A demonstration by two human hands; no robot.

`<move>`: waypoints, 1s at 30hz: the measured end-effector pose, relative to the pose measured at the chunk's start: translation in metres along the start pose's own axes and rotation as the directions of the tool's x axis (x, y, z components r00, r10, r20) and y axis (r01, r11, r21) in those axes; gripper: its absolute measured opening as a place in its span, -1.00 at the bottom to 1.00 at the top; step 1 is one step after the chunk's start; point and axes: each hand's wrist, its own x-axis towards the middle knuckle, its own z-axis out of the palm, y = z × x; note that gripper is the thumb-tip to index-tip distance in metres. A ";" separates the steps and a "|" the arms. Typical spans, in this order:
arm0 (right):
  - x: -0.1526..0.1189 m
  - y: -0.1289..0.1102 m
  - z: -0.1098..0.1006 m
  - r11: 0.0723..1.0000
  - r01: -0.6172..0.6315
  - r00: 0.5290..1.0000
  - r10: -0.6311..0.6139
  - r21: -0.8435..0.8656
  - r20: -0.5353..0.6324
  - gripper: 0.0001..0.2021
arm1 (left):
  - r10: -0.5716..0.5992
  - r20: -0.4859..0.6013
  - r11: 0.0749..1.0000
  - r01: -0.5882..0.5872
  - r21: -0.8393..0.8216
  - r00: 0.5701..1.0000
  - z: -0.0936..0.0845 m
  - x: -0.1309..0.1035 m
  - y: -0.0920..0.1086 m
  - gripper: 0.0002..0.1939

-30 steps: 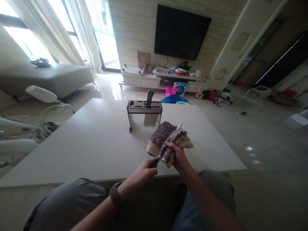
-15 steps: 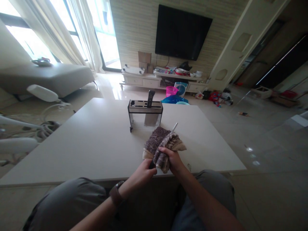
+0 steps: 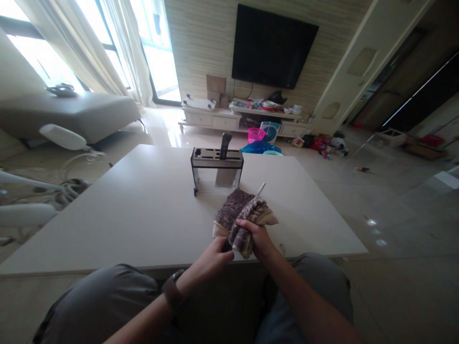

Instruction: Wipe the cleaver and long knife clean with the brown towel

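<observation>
My left hand grips the knife while my right hand squeezes the cloth round it, likely so I don't get cut.

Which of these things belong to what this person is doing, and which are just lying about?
Part of the job:
brown cloth, gripped by the right hand
black-handled tool in the left hand, mostly covered by the cloth
slotted stand with a wide-bladed knife, probably

Just lying about:
pink basket
blue plastic
cardboard boxes

Wht tbl w/ slotted knife rack upright on top.
</observation>
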 end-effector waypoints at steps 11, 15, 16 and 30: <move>0.000 0.002 0.000 1.000 -0.012 1.000 0.012 0.001 -0.007 -0.68 | 0.013 0.027 1.000 -0.013 0.026 1.000 -0.001 0.001 -0.004 -0.73; 0.000 0.002 0.000 1.000 0.008 1.000 -0.008 -0.005 -0.015 -0.67 | -0.010 0.009 0.999 0.009 0.034 1.000 -0.001 -0.001 -0.002 -0.72; 0.000 0.002 0.001 1.000 0.012 1.000 -0.012 -0.007 -0.022 -0.67 | -0.015 0.005 0.999 0.015 0.035 1.000 0.000 -0.001 -0.002 -0.71; 0.000 -0.004 0.003 0.994 0.018 0.993 -0.004 0.111 -0.120 -0.71 | 0.104 0.106 0.925 -0.136 0.354 0.989 -0.018 -0.015 0.030 -0.71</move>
